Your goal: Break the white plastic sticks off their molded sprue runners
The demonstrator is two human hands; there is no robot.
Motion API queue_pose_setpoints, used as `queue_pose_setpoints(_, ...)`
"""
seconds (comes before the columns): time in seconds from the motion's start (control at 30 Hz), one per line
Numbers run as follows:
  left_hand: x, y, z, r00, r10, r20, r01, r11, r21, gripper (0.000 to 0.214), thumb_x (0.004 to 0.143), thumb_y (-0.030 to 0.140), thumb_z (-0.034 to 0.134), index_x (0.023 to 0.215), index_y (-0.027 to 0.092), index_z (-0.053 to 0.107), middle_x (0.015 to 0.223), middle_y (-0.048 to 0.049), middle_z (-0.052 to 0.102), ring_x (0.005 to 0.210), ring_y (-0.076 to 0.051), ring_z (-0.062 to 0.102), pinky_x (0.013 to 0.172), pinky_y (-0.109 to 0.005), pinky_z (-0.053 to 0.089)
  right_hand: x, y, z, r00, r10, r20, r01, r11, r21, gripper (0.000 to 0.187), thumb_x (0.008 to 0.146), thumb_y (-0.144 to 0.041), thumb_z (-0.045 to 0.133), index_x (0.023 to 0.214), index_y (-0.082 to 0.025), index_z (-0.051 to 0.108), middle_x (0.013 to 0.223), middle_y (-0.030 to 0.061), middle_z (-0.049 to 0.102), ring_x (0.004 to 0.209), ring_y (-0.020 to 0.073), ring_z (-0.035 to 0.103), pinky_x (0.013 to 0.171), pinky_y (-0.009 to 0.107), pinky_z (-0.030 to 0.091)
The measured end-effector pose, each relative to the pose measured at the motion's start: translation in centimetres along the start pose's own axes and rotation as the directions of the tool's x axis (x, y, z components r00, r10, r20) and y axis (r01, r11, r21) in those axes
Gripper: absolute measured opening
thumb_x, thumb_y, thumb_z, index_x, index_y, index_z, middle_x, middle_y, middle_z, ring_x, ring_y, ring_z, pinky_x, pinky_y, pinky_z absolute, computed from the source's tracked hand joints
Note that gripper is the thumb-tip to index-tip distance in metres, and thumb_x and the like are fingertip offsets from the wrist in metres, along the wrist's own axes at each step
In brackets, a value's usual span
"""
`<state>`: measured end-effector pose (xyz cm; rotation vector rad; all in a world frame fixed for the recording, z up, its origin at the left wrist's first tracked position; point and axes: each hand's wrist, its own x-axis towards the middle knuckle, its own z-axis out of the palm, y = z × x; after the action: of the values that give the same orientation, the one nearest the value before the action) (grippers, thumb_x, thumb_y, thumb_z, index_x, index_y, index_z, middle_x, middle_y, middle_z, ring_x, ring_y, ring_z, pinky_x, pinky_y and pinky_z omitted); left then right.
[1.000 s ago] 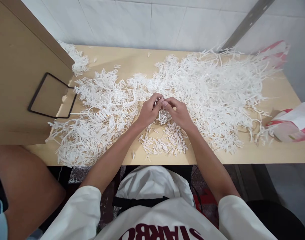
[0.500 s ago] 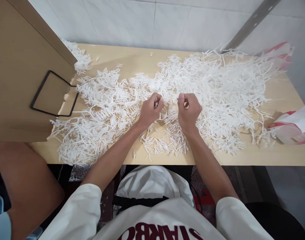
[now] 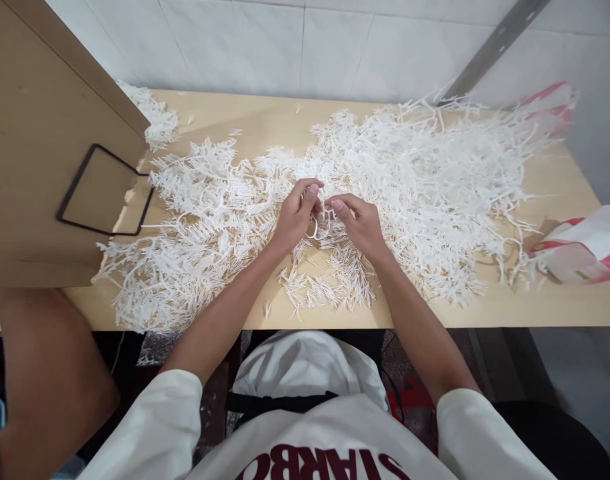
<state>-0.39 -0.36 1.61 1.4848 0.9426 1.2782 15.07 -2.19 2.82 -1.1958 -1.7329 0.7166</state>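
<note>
A wide heap of white plastic sprues with thin sticks covers a light wooden table. Over its middle, my left hand and my right hand meet, both pinched on one white plastic sprue piece held between the fingertips just above the heap. Below my hands lies a small pile of loose short white sticks near the table's front edge.
A brown cardboard box with a black outlined rectangle stands at the left. A red and white plastic bag lies at the right edge. Another person's arm shows at the lower left. White tiled wall behind.
My hands pulled apart half a second ago, the right one drawing away to the right, and have now come back together on the sprue piece.
</note>
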Motion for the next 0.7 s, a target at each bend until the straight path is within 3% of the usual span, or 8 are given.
queue_pose_setpoints(0.1, 0.2, -0.1, 0.0, 1.000, -0.017, -0.014, 0.017, 0.999, -0.035, 0.037, 0.094, 0.055, 0.033, 0.101, 0.024, 0.052, 0.067, 0.0021, 0.054, 0.057, -0.008, 0.056, 0.056, -0.022, 0.048, 0.0, 0.1, 0.3, 1.000, -0.018, 0.001, 0.018, 1.000, -0.015, 0.029, 0.081, -0.051, 0.061, 0.095, -0.026, 0.068, 0.088, -0.0015, 0.070, 0.073, 0.0100, 0.060, 0.070, 0.026, 0.049)
queue_pose_setpoints(0.17, 0.3, -0.2, 0.0, 0.999, -0.036, 0.006, 0.037, 0.998, -0.050, 0.042, 0.095, 0.057, 0.027, 0.104, 0.024, 0.051, 0.071, 0.0010, 0.057, 0.057, -0.008, 0.057, 0.057, -0.023, 0.049, 0.0, 0.3, 0.5, 0.998, -0.012, -0.066, 0.010, 0.999, -0.038, 0.029, 0.080, -0.050, 0.063, 0.097, -0.027, 0.066, 0.086, -0.0021, 0.068, 0.069, 0.0098, 0.059, 0.067, 0.026, 0.049)
queue_pose_setpoints(0.3, 0.5, -0.2, -0.1, 0.997, -0.066, 0.031, 0.067, 0.997, -0.031, 0.055, 0.093, 0.062, 0.014, 0.109, 0.022, 0.048, 0.082, -0.0035, 0.064, 0.068, -0.010, 0.063, 0.062, -0.024, 0.051, 0.2, 0.8, 0.5, 0.977, 0.031, -0.211, -0.026, 0.999, 0.027, 0.036, 0.089, -0.050, 0.050, 0.119, -0.030, 0.053, 0.079, -0.0018, 0.065, 0.065, 0.0115, 0.059, 0.063, 0.028, 0.049)
queue_pose_setpoints(0.37, 0.6, -0.2, -0.2, 0.997, -0.052, 0.054, 0.054, 0.998, -0.031, 0.054, 0.094, 0.060, 0.013, 0.113, 0.022, 0.046, 0.089, -0.0053, 0.065, 0.075, -0.011, 0.065, 0.066, -0.024, 0.052, 0.4, 1.1, 0.2, 0.967, 0.037, -0.250, -0.026, 0.998, 0.048, 0.036, 0.090, -0.050, 0.047, 0.119, -0.030, 0.053, 0.081, -0.0008, 0.065, 0.067, 0.0118, 0.060, 0.063, 0.028, 0.050)
queue_pose_setpoints(0.5, 0.4, 0.0, -0.3, 0.996, 0.013, 0.094, -0.012, 1.000, -0.012, 0.030, 0.097, 0.042, 0.031, 0.118, 0.023, 0.043, 0.100, -0.0062, 0.065, 0.085, -0.011, 0.064, 0.074, -0.025, 0.052, 0.7, 1.6, -0.3, 0.951, 0.047, -0.304, -0.032, 0.998, 0.052, 0.030, 0.093, -0.048, 0.043, 0.098, -0.025, 0.061, 0.090, 0.0016, 0.064, 0.070, 0.0098, 0.062, 0.064, 0.026, 0.051)
queue_pose_setpoints(0.6, 0.2, 0.3, -0.5, 0.987, 0.062, 0.149, -0.066, 0.997, 0.026, 0.028, 0.086, 0.021, 0.048, 0.114, 0.024, 0.049, 0.105, -0.0045, 0.064, 0.093, -0.012, 0.062, 0.078, -0.025, 0.051, 0.7, 2.0, -0.4, 0.934, 0.065, -0.351, -0.040, 0.996, 0.080, 0.028, 0.093, -0.047, 0.043, 0.099, -0.025, 0.060, 0.095, 0.0027, 0.064, 0.072, 0.0093, 0.063, 0.064, 0.025, 0.052)
queue_pose_setpoints(0.7, 0.1, 0.6, -0.6, 0.972, 0.085, 0.217, -0.107, 0.990, 0.091, 0.029, 0.074, 0.008, 0.048, 0.098, 0.021, 0.059, 0.099, -0.0025, 0.066, 0.089, -0.012, 0.061, 0.079, -0.027, 0.049, 0.7, 2.3, -0.4, 0.912, 0.050, -0.407, -0.012, 0.995, 0.096, 0.028, 0.093, -0.048, 0.042, 0.102, -0.027, 0.058, 0.097, 0.0030, 0.064, 0.073, 0.0099, 0.064, 0.063, 0.026, 0.053)
